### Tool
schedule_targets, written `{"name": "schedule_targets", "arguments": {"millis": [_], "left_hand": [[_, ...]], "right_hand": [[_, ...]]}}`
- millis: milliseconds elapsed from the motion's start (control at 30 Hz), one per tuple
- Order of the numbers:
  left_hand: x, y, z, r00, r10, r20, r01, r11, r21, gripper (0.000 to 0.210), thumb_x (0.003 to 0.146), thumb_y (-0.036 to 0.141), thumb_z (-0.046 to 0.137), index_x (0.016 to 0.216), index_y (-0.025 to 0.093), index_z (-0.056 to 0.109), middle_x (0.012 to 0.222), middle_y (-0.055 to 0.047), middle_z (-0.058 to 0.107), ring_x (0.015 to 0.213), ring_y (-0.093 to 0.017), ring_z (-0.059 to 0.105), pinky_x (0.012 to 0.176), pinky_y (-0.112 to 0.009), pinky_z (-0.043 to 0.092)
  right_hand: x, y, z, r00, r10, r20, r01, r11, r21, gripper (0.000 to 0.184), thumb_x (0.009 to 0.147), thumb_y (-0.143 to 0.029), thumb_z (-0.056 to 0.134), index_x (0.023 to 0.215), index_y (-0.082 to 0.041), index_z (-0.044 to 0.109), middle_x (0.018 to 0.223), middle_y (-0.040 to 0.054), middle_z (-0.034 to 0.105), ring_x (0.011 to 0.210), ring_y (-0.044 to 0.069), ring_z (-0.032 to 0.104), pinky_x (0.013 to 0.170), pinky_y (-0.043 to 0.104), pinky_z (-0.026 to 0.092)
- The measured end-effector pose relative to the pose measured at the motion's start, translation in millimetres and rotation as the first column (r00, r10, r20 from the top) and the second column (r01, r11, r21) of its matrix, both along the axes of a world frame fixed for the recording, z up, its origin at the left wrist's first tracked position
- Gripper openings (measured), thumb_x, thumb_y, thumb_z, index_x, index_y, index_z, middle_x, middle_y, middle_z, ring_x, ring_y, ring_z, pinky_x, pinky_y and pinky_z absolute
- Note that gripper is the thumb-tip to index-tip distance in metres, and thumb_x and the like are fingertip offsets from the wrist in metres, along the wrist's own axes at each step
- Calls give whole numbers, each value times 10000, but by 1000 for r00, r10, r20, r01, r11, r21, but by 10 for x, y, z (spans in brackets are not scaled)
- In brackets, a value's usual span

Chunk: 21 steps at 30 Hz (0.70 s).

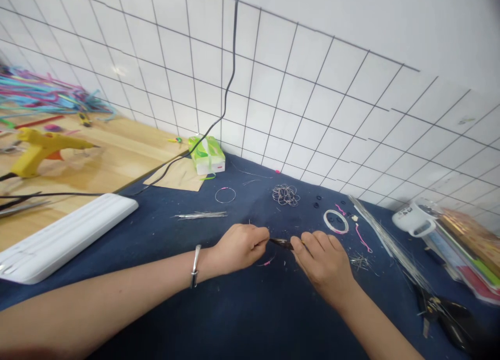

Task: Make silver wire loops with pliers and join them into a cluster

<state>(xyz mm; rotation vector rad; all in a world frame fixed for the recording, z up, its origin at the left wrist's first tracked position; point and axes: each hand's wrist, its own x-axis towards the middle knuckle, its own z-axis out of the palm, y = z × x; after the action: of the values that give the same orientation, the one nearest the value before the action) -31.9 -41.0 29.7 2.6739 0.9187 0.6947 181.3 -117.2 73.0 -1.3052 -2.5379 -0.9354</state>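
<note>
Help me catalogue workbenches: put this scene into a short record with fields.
Right hand: grips a dark metal tool
Left hand: closed at the tool's tip; contents hidden
Beyond hands: wire tangle, wire ring, straight wires
Far left: yellow glue gun
Far right: white mug
Below hands: dark blue work surface

Blue cloth [242,318] beneath a wire tangle [286,195] (silvery) and straight wires [201,215].

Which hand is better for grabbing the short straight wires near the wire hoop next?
Probably the left hand: it's closer to the short straight wires, and the right hand grips a dark plier-like tool. Whether the left holds anything is hidden.
</note>
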Motion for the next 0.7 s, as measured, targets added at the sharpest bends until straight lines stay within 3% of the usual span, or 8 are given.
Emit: {"name": "schedule_targets", "arguments": {"millis": [167, 300, 500, 700], "left_hand": [[-8, 38, 15, 997, -51, 54, 54, 997, -58, 129, 778, 130, 415, 716, 172, 520, 601, 21, 527, 570, -103, 500, 550, -205, 319], [-15, 54, 14, 996, -8, 86, 16, 996, -92, 118, 762, 124, 423, 680, 168, 496, 573, 35, 490, 517, -83, 445, 519, -195, 299], [-12, 51, 23, 997, 29, 78, -21, 994, -109, 110, 752, 124, 427, 676, 169, 493, 572, 37, 487, 516, -80, 434, 518, -193, 291], [-8, 31, 27, 997, 16, 78, -9, 996, -85, 111, 755, 127, 429, 682, 169, 502, 568, 36, 487, 522, -83, 447, 526, -197, 293]], "right_hand": [[10, 20, 58, 997, -29, -69, 24, 998, -60, 193, 847, -244, 500, 1017, -194, 577, 852, 48, 578, 786, 175, 463, 670, 319, 292], [12, 16, 71, 989, -84, -125, 80, 996, -39, 213, 837, -303, 511, 1007, -196, 581, 887, 60, 574, 825, 196, 459, 713, 338, 300], [9, -6, 30, 998, -53, -36, 55, 997, 53, 225, 830, -255, 523, 1040, -188, 570, 944, 70, 577, 887, 217, 466, 740, 360, 294], [-25, 5, 8, 999, -41, 13, 41, 998, 52, 233, 833, -224, 510, 1056, -184, 564, 945, 72, 575, 887, 213, 473, 716, 352, 291]]}}
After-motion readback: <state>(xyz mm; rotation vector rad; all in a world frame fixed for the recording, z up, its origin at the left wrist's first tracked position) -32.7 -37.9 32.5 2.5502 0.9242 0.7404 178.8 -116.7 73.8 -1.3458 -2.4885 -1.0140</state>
